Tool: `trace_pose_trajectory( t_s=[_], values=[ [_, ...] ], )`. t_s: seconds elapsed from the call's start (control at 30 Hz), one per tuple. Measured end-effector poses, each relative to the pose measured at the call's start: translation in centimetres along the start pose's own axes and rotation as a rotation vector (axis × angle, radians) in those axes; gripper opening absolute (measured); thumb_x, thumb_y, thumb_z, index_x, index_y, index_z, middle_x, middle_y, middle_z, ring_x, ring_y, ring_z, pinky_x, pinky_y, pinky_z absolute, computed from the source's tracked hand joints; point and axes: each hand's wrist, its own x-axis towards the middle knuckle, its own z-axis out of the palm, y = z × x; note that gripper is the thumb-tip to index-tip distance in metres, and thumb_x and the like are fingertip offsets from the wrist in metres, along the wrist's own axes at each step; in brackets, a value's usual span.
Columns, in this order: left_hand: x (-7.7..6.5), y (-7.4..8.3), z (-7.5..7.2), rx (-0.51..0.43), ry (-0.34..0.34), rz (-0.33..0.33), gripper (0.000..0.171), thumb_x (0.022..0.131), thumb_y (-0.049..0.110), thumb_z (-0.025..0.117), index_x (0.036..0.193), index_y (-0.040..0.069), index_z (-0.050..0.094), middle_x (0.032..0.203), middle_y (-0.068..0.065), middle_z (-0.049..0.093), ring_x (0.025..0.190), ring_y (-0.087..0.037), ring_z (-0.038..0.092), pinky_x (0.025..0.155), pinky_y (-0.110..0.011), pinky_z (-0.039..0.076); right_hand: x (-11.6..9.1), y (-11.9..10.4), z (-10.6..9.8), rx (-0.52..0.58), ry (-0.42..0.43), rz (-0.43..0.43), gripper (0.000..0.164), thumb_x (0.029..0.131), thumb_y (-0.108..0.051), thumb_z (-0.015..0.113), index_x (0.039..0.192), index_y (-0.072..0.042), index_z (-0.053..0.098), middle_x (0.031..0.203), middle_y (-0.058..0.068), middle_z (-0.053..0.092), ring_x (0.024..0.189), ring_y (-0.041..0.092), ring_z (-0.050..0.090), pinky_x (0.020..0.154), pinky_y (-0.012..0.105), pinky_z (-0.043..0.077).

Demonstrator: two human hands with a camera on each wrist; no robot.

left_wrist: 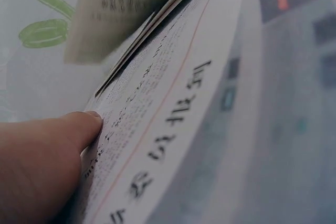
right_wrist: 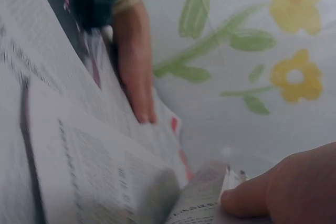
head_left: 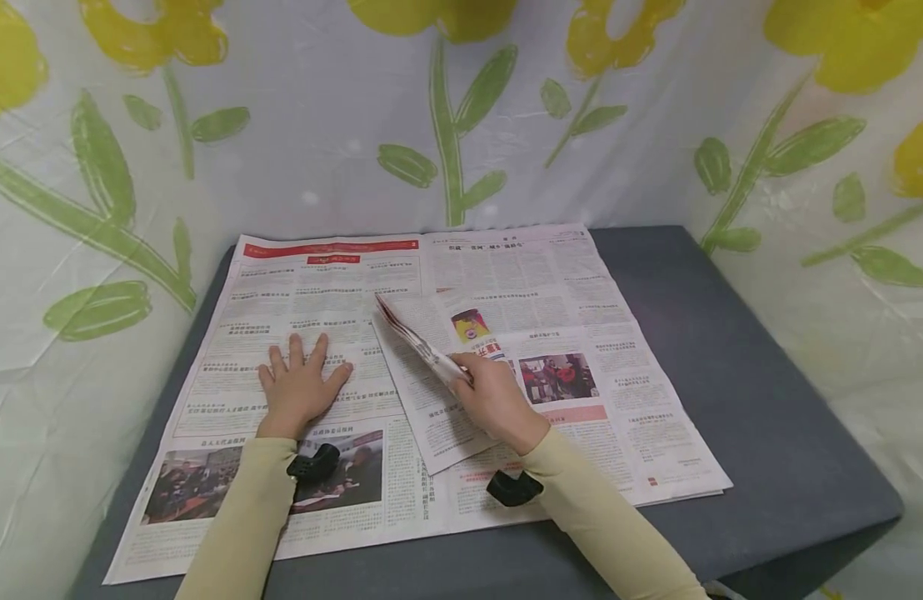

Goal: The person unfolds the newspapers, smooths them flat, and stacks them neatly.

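A newspaper (head_left: 229, 358) lies spread out on the dark grey table. My left hand (head_left: 300, 390) rests palm down on its left page, fingers straight and spread. My right hand (head_left: 499, 404) grips a folded newspaper (head_left: 420, 346) by its near end, thumb on one side, its folded edge lifted and tilted. Below that edge, a smaller printed sheet (head_left: 439, 429) lies at an angle on the right page; whether it is part of the folded newspaper I cannot tell. In the right wrist view, the right thumb (right_wrist: 252, 198) presses against the folded paper.
The grey table (head_left: 769, 450) extends to the right of the spread paper. A white curtain (head_left: 311, 158) with yellow flowers and green leaves encloses the back and both sides. Black wrist cameras (head_left: 516, 488) sit on both cream sleeves (head_left: 596, 517).
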Motion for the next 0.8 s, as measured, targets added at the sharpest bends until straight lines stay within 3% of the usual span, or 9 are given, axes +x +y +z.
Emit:
trace_pose_trajectory(
  t_s=[0.1, 0.13, 0.23, 0.33, 0.43, 0.53, 0.63, 0.67, 0.8],
  values=[
    [0.0, 0.0, 0.1, -0.002, -0.001, 0.004, 0.083, 0.101, 0.052, 0.049, 0.163, 0.006, 0.018, 0.167, -0.034, -0.005, 0.151, -0.061, -0.015, 0.117, -0.077, -0.008, 0.2, -0.3, 1.4, 0.067, -0.025, 0.021, 0.040, 0.099, -0.007, 0.057, 0.138, 0.002, 0.060, 0.106, 0.022, 0.076, 0.048, 0.008, 0.045, 0.046, 0.020, 0.036],
    [0.0, 0.0, 0.1, -0.004, 0.000, 0.006, 0.083, 0.101, 0.053, 0.049, 0.163, 0.006, 0.019, 0.167, -0.034, -0.005, 0.151, -0.061, -0.015, 0.117, -0.077, -0.008, 0.2, -0.4, 1.9, 0.068, -0.024, 0.023, 0.041, 0.099, -0.007, 0.057, 0.139, 0.002, 0.059, 0.107, 0.022, 0.076, 0.052, 0.009, 0.051, 0.049, 0.021, 0.041],
    [0.1, 0.0, 0.1, -0.011, 0.009, 0.010, 0.083, 0.101, 0.052, 0.050, 0.163, 0.006, 0.019, 0.167, -0.034, -0.005, 0.151, -0.060, -0.015, 0.117, -0.077, -0.008, 0.1, -0.8, 3.0, 0.059, -0.036, 0.026, 0.045, 0.098, -0.010, 0.060, 0.142, 0.001, 0.057, 0.115, 0.021, 0.075, 0.077, 0.018, 0.070, 0.067, 0.031, 0.056],
    [0.2, -0.1, 0.1, -0.009, 0.018, 0.012, 0.083, 0.101, 0.052, 0.050, 0.163, 0.006, 0.019, 0.167, -0.033, -0.005, 0.151, -0.060, -0.015, 0.117, -0.077, -0.008, 0.0, -1.3, 4.1, 0.029, -0.050, 0.028, 0.050, 0.097, -0.018, 0.065, 0.144, -0.003, 0.055, 0.118, 0.018, 0.075, 0.101, 0.023, 0.073, 0.084, 0.038, 0.059],
    [0.2, -0.3, 0.1, -0.005, 0.023, 0.008, 0.082, 0.101, 0.052, 0.050, 0.163, 0.006, 0.019, 0.167, -0.033, -0.005, 0.151, -0.060, -0.015, 0.117, -0.077, -0.008, -0.2, -1.8, 4.6, 0.013, -0.080, 0.025, 0.056, 0.096, -0.028, 0.068, 0.146, -0.007, 0.054, 0.111, 0.016, 0.076, 0.094, 0.023, 0.072, 0.082, 0.037, 0.057],
    [0.1, -0.4, 0.1, -0.008, 0.025, 0.005, 0.082, 0.101, 0.051, 0.050, 0.163, 0.006, 0.020, 0.167, -0.033, -0.004, 0.151, -0.060, -0.014, 0.117, -0.077, -0.007, -0.4, -1.9, 4.6, 0.014, -0.126, 0.018, 0.063, 0.096, -0.040, 0.068, 0.148, -0.008, 0.053, 0.121, 0.015, 0.074, 0.107, 0.023, 0.071, 0.092, 0.038, 0.056],
    [0.0, -0.3, 0.0, -0.027, 0.025, 0.009, 0.081, 0.101, 0.050, 0.052, 0.162, 0.005, 0.022, 0.167, -0.034, -0.002, 0.152, -0.060, -0.013, 0.117, -0.077, -0.007, -0.4, -1.3, 3.8, 0.023, -0.142, -0.015, 0.061, 0.098, -0.041, 0.066, 0.147, -0.007, 0.054, 0.129, 0.015, 0.071, 0.120, 0.027, 0.067, 0.103, 0.045, 0.053],
    [0.0, -0.3, -0.1, -0.033, 0.024, 0.012, 0.081, 0.101, 0.049, 0.052, 0.162, 0.005, 0.022, 0.167, -0.034, -0.002, 0.152, -0.060, -0.013, 0.117, -0.077, -0.007, -0.4, -0.9, 3.5, 0.010, -0.123, -0.034, 0.058, 0.098, -0.039, 0.066, 0.145, -0.006, 0.056, 0.136, 0.014, 0.068, 0.128, 0.028, 0.064, 0.107, 0.046, 0.051],
    [-0.5, -0.2, -0.6, -0.051, 0.024, 0.026, 0.079, 0.101, 0.045, 0.054, 0.161, 0.002, 0.025, 0.166, -0.036, 0.000, 0.151, -0.063, -0.010, 0.117, -0.078, -0.005, -0.3, 1.1, 1.6, -0.107, 0.006, -0.068, 0.050, 0.094, -0.026, 0.071, 0.137, -0.003, 0.062, 0.130, 0.019, 0.070, 0.122, 0.038, 0.065, 0.103, 0.053, 0.051]
  ],
)
